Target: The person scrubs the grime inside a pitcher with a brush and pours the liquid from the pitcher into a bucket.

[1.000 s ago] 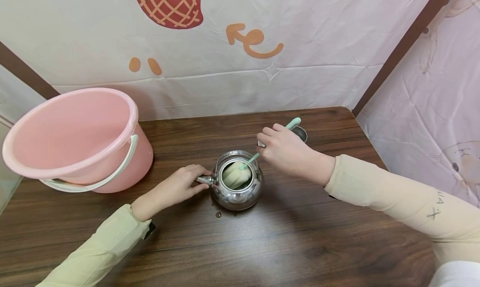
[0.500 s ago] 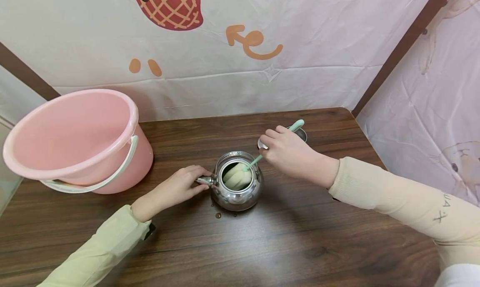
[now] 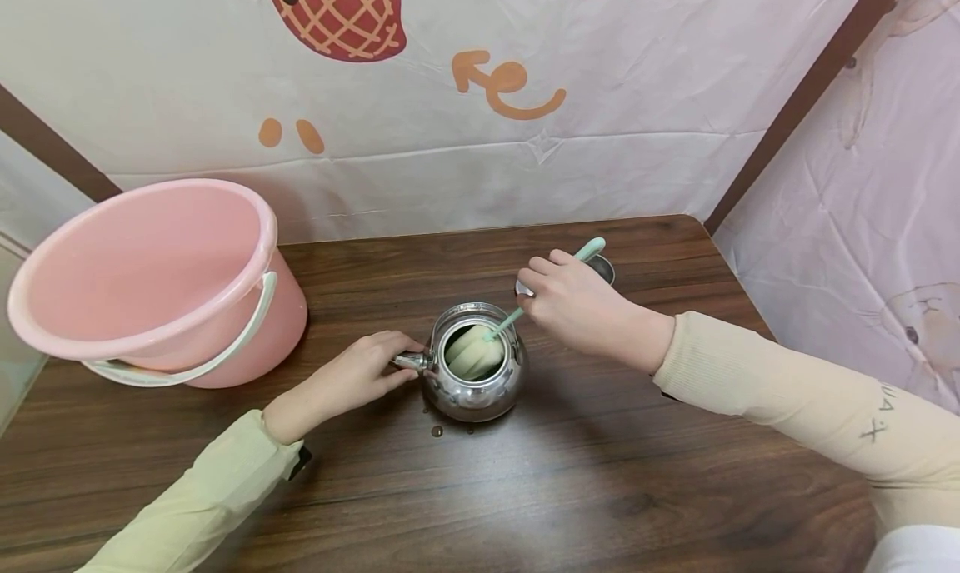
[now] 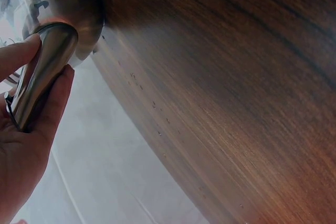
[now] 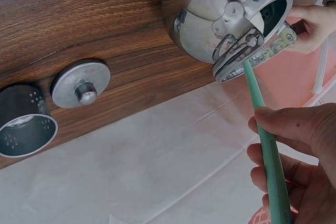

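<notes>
A shiny steel teapot [image 3: 480, 400] stands lidless on the wooden table. My left hand [image 3: 366, 368] holds it by the spout [image 4: 48, 72], thumb on one side and fingers on the other. In my right hand [image 3: 573, 306] is a sponge brush, its mint-green handle [image 5: 269, 163] gripped between thumb and fingers. The handle slants down to the left into the teapot's round mouth. There the pale green sponge head [image 3: 474, 355] fills most of the opening; its lower end is hidden inside. The teapot's hinged carrying handle [image 5: 286, 36] leans over the rim at the far side.
Behind my right hand lie the teapot's lid [image 5: 81, 80] and a perforated steel strainer [image 5: 21, 109]. A large pink bucket [image 3: 288, 327] with a white handle [image 3: 251, 327] stands at the left. A few drops [image 3: 437, 431] wet the table before the teapot. A printed sheet [image 3: 622, 169] hangs behind.
My right hand has shifted slightly right and back a touch, and the sponge has turned a little in the teapot's mouth. My left hand stays on the spout.
</notes>
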Tool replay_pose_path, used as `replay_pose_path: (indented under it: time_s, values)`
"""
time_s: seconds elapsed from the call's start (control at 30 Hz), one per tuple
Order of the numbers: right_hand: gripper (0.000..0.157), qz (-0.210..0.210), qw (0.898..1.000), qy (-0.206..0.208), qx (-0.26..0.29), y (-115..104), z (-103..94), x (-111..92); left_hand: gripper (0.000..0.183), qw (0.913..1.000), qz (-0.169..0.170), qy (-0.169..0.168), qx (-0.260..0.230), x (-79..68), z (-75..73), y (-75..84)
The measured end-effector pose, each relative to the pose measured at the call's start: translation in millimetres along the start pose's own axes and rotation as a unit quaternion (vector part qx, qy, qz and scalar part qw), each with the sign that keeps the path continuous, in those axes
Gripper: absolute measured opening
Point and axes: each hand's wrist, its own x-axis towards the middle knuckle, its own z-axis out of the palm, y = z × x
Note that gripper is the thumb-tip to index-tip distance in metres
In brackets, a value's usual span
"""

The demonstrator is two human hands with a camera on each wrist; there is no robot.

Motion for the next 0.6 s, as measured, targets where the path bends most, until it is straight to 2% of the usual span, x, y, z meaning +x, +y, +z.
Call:
replay_pose_path:
  time_s: [0.4,0.6]
  values:
    - [0.005,-0.001,1.0,-0.012,-0.004,-0.3,0.2,7.3,0.023,1.0,-0.005,-0.005,-0.001,1.3,-0.9,2.1]
    - [0.009,-0.003,1.0,0.007,0.003,-2.2,3.2,11.6,0.024,1.0,-0.003,-0.002,0.001,1.1,-0.3,1.5]
